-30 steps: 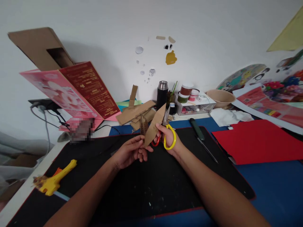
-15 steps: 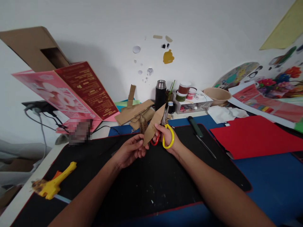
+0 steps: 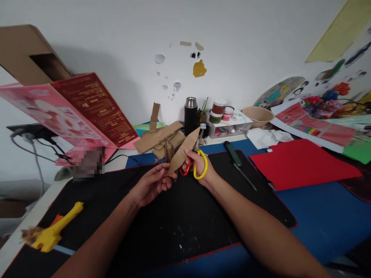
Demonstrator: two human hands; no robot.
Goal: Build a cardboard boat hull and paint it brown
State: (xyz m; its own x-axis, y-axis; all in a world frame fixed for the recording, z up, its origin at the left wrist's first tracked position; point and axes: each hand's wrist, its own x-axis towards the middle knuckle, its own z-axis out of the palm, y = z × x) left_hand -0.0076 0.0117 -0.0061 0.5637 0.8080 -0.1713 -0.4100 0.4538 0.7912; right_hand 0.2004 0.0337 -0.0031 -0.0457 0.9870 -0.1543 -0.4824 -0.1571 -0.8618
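Note:
A leaf-shaped piece of brown cardboard (image 3: 183, 152), pointed at both ends, is held slanting above the black mat (image 3: 199, 216). My left hand (image 3: 155, 181) pinches its lower tip with fingers closed. My right hand (image 3: 203, 166) grips scissors (image 3: 205, 160) with one yellow and one red handle loop, and its thumb also presses on the cardboard's right edge. The scissor blades point up, close beside the cardboard's upper part; whether they touch it I cannot tell. Just behind the cardboard is a brown patterned, pointed piece (image 3: 169, 150), partly hidden.
Cardboard scraps (image 3: 158, 139) lie behind my hands, near a black flask (image 3: 190, 117) and paint jars (image 3: 219, 107). On the right are a green utility knife (image 3: 232, 153), a slim pointed tool (image 3: 245, 177) and red sheets (image 3: 304, 164). A yellow glue gun (image 3: 55, 229) lies left.
The camera view has turned slightly right, so everything sits further left in the picture. Both hands keep the same hold on the cardboard and scissors.

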